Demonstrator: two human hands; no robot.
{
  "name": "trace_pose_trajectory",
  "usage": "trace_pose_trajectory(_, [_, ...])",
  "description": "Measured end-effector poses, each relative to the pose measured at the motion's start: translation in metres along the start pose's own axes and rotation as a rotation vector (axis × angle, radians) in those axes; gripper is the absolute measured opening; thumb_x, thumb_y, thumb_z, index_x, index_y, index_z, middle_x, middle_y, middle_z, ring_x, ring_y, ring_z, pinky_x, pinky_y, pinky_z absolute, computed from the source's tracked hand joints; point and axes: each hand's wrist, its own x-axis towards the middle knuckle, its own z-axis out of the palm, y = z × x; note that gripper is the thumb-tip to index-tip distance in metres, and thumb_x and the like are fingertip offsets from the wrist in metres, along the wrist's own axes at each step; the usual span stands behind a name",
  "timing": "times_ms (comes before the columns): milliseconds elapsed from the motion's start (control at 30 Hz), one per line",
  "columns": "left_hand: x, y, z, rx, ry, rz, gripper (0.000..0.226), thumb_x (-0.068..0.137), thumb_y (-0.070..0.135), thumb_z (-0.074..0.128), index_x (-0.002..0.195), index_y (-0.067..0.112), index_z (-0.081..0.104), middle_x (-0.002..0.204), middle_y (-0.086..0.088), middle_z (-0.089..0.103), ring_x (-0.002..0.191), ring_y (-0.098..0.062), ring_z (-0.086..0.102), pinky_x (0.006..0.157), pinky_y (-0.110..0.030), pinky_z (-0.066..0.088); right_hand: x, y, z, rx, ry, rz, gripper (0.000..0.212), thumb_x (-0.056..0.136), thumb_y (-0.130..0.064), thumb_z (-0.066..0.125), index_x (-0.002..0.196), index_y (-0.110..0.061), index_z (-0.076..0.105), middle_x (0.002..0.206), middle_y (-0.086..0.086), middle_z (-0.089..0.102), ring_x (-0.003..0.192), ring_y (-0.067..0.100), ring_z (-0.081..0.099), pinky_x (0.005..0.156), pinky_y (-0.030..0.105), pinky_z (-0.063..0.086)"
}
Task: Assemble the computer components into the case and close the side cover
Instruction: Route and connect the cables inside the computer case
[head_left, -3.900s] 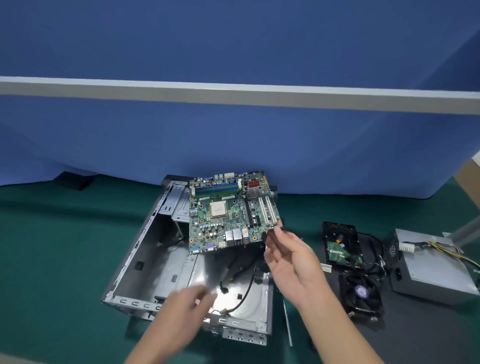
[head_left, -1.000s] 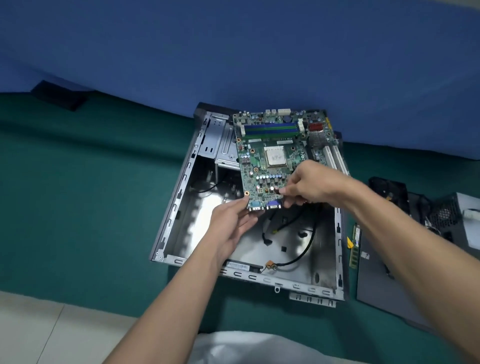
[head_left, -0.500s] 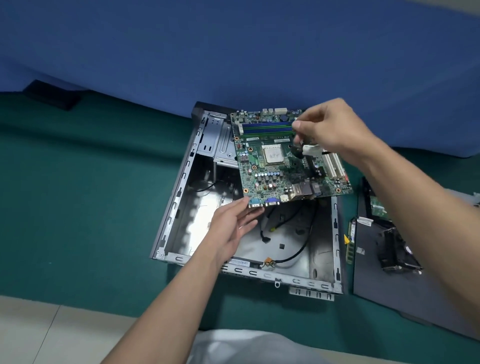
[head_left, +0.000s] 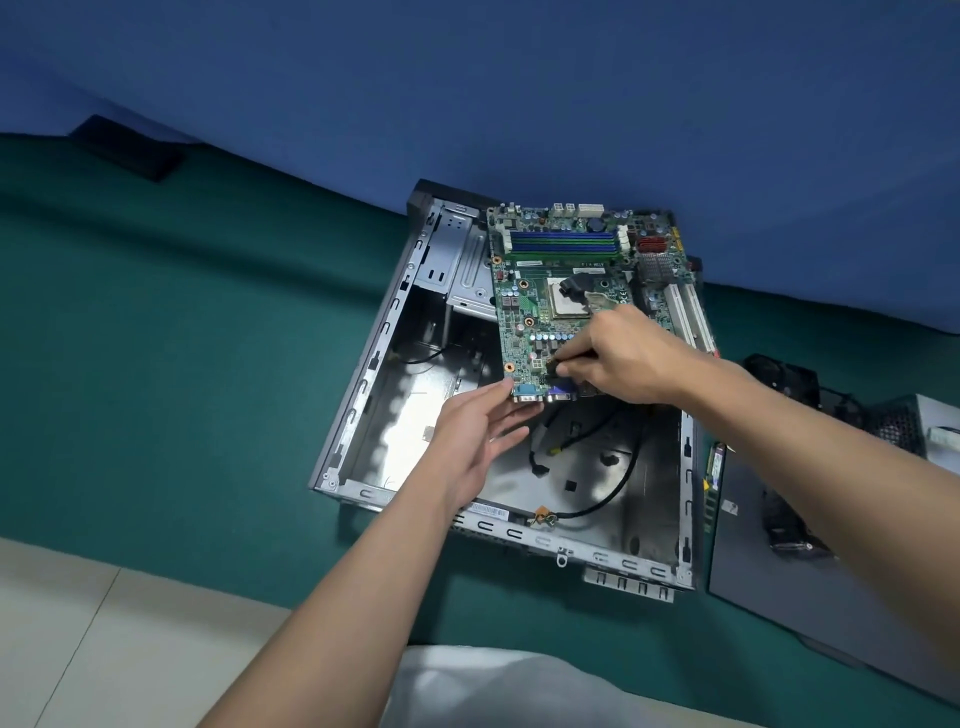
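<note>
Green rectangular motherboard (head_left: 561, 291) held tilted above the open grey metal computer case (head_left: 363, 395), which lies on a green mat (head_left: 156, 364). Left hand (head_left: 478, 431): fingers straight, tips touching the board's near port edge. Right hand (head_left: 618, 358): fingers curled, pinching the board near that edge.

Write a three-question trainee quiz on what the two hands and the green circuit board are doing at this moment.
1. True or false: the green motherboard lies flat on the floor of the open grey metal case.
2. Which hand touches the board's near port edge with straight fingers? A) left hand B) right hand C) neither
3. What lies loose on the case floor below the board's near edge?
Key: 1 false, it is held above the floor. 2 A; the right hand pinches the board. 3 thin black cables.
</note>
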Motion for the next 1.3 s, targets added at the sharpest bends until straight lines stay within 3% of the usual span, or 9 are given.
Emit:
trace_pose_trajectory(233, [0.0,0.001,0.0,-0.011,-0.01,-0.004,0.01,0.095,0.019,0.06,0.099,0.01,0.063,0.095,-0.013,0.066,0.099,-0.025,0.071,0.075,-0.03,0.054,0.003,-0.009,0.001,-0.057,-0.047,-0.008,0.018,0.089,-0.026,0.065,0.103,-0.02,0.075,0.097,-0.001,0.075,0.085,0.022,0.065,0.075,0.04,0.055])
trace_pose_trajectory(433, [0.001,0.0,-0.002,-0.022,-0.038,-0.006,0.008,0.095,0.02,0.06,0.094,0.014,0.064,0.084,-0.006,0.072,0.099,-0.025,0.071,0.073,-0.029,0.053,0.005,-0.013,-0.003,-0.123,-0.057,-0.006,0.019,0.09,-0.027,0.063,0.104,-0.022,0.075,0.096,-0.001,0.074,0.083,0.023,0.064,0.071,0.04,0.055])
trace_pose_trajectory(800, [0.0,0.001,-0.002,-0.027,-0.04,-0.014,0.021,0.094,0.021,0.06,0.111,0.009,0.06,0.106,-0.018,0.062,0.099,-0.025,0.07,0.073,-0.03,0.053,0.005,-0.023,-0.006,-0.21,-0.097,-0.012,0.017,0.091,-0.028,0.06,0.092,-0.018,0.073,0.08,0.003,0.069,0.075,0.026,0.059,0.066,0.038,0.053])
trace_pose_trajectory(900, [-0.001,0.001,-0.002,-0.021,-0.045,-0.009,0.018,0.094,0.021,0.06,0.108,0.009,0.061,0.11,-0.021,0.062,0.098,-0.024,0.071,0.073,-0.03,0.053,0.006,-0.024,-0.006,-0.284,-0.116,-0.023,0.024,0.091,-0.027,0.058,0.071,-0.015,0.062,0.067,0.003,0.058,0.071,0.029,0.056,0.058,0.033,0.045])
trace_pose_trajectory(967, [-0.002,0.001,-0.002,-0.017,-0.05,-0.006,0.015,0.094,0.021,0.06,0.105,0.01,0.062,0.111,-0.021,0.064,0.098,-0.024,0.071,0.074,-0.031,0.053,0.007,-0.025,-0.006,-0.311,-0.119,-0.031,0.024,0.091,-0.026,0.058,0.069,-0.015,0.061,0.064,0.004,0.055,0.069,0.03,0.055,0.057,0.032,0.043])
trace_pose_trajectory(1067, [-0.001,0.001,-0.002,-0.013,-0.049,-0.009,0.016,0.094,0.021,0.06,0.105,0.011,0.063,0.111,-0.02,0.066,0.099,-0.024,0.071,0.075,-0.032,0.052,0.009,-0.027,-0.003,-0.332,-0.097,-0.039,0.029,0.09,-0.026,0.059,0.063,-0.014,0.057,0.057,0.004,0.049,0.063,0.029,0.049,0.067,0.035,0.045])
trace_pose_trajectory(1167, [-0.001,0.001,-0.002,-0.013,-0.05,-0.009,0.014,0.094,0.022,0.06,0.102,0.012,0.065,0.107,-0.019,0.068,0.098,-0.024,0.071,0.075,-0.032,0.052,0.008,-0.026,0.004,-0.312,-0.07,0.017,0.036,0.09,-0.033,0.058,0.058,-0.017,0.055,0.052,-0.004,0.05,0.06,0.017,0.046,0.082,0.037,0.026])
trace_pose_trajectory(1300, [-0.001,0.001,-0.002,-0.01,-0.037,-0.01,0.016,0.094,0.022,0.06,0.104,0.01,0.064,0.105,-0.018,0.07,0.099,-0.025,0.071,0.078,-0.034,0.052,0.006,-0.031,0.016,-0.206,0.053,0.309,0.03,0.09,-0.034,0.056,0.065,-0.018,0.061,0.06,-0.006,0.055,0.08,0.02,0.051,0.094,0.048,0.019])
